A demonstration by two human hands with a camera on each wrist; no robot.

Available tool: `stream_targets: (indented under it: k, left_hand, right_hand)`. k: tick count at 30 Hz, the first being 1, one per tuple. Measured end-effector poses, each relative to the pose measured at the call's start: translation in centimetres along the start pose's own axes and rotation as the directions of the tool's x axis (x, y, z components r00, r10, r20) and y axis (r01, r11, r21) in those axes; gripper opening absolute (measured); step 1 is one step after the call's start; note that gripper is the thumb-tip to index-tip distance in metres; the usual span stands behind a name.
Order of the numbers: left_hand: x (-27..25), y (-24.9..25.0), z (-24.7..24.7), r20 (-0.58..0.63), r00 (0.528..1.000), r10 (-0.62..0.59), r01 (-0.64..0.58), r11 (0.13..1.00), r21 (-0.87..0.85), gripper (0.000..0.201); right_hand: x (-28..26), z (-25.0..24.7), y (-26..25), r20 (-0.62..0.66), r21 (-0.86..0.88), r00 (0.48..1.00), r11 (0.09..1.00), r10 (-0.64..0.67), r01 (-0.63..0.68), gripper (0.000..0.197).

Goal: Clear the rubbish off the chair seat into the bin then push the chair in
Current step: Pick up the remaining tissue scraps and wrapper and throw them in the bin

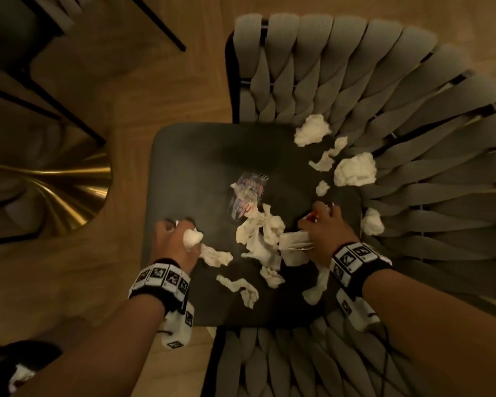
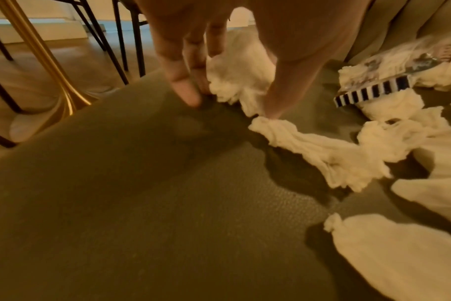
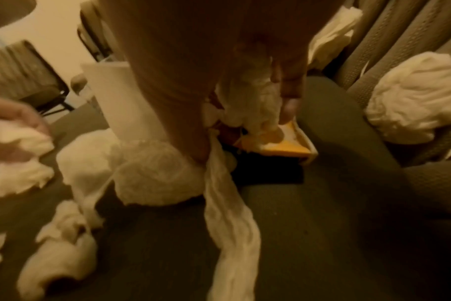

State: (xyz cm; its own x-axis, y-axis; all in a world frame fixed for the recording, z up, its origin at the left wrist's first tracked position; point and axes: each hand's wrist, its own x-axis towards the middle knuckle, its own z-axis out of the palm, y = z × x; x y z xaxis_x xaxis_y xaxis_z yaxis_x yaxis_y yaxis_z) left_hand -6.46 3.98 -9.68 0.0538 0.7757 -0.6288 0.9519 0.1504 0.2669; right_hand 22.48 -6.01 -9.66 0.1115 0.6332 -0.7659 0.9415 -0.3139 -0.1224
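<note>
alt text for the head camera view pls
Seen from above, a person's left hand and right hand each gather crumpled white tissues off a dark chair seat. A clear plastic wrapper lies mid-seat, with more wads against the woven backrest.

On the dark padded chair seat (image 1: pixel 189 167), crumpled white tissue scraps (image 1: pixel 261 236) lie across the middle and right, a clear printed plastic wrapper (image 1: pixel 248 193) sits just behind them, and the woven grey strap backrest (image 1: pixel 384 90) rises behind and right.
</note>
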Motion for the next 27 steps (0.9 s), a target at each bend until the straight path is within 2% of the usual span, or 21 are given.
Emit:
stream_targets:
  k: [3,5,6,9,12,14,16,18,20,22,27]
  left_hand:
    - [-0.6,0.6,-0.2,0.048,0.997,0.052,-0.051,0.998,-0.02,0.025]
    - [-1.9,1.4,0.0,0.077,0.98,0.183,-0.182,0.983,-0.029,0.033]
    - [-2.8,1.9,0.4,0.115,0.955,0.273,-0.273,0.962,-0.015,0.04]
    - [-5.1,3.3,2.9,0.348,0.822,0.451,-0.526,0.835,0.159,0.065]
    - [-4.9,4.1,6.2,0.553,0.664,0.503,-0.727,0.606,0.321,0.1]
    - [-4.2,4.7,7.6,0.596,0.614,0.517,-0.781,0.508,0.364,0.11]
    - [-3.5,5.2,8.4,0.581,0.618,0.529,-0.781,0.498,0.377,0.105]
    - [-2.8,6.1,8.4,0.551,0.633,0.543,-0.772,0.496,0.398,0.095]
    - [-1.9,7.2,8.3,0.544,0.632,0.552,-0.774,0.477,0.415,0.088]
    - [-1.2,8.3,8.1,0.543,0.619,0.568,-0.785,0.47,0.403,0.081]
    - [-0.6,11.4,8.6,0.54,0.622,0.568,-0.776,0.541,0.325,0.081]
  right_hand:
    - [-0.5,-1.0,-0.1,-0.038,0.135,0.999,0.99,0.039,-0.034,0.043]
    - [-1.0,-2.0,-0.1,-0.092,0.228,0.994,0.973,0.059,-0.037,0.037]
    - [-1.3,-2.5,0.0,-0.11,0.284,0.991,0.958,0.081,-0.047,0.035]
    - [-2.3,-4.1,0.3,-0.168,0.455,0.974,0.889,0.151,-0.06,0.035]
    - [-2.7,-5.7,1.4,-0.285,0.551,0.933,0.834,0.218,-0.027,0.039]
    - [-2.4,-7.0,2.7,-0.335,0.605,0.889,0.794,0.312,-0.05,0.048]
    - [-1.1,-8.1,4.3,-0.352,0.667,0.826,0.737,0.44,-0.108,0.057]
    - [1.0,-8.4,5.6,-0.327,0.663,0.796,0.724,0.509,-0.191,0.063]
    - [3.1,-8.2,6.0,-0.282,0.582,0.81,0.763,0.514,-0.282,0.066]
    - [5.0,-7.6,6.1,-0.191,0.541,0.834,0.765,0.517,-0.349,0.074]
    - [7.5,-7.7,7.3,-0.034,0.51,0.868,0.755,0.496,-0.412,0.086]
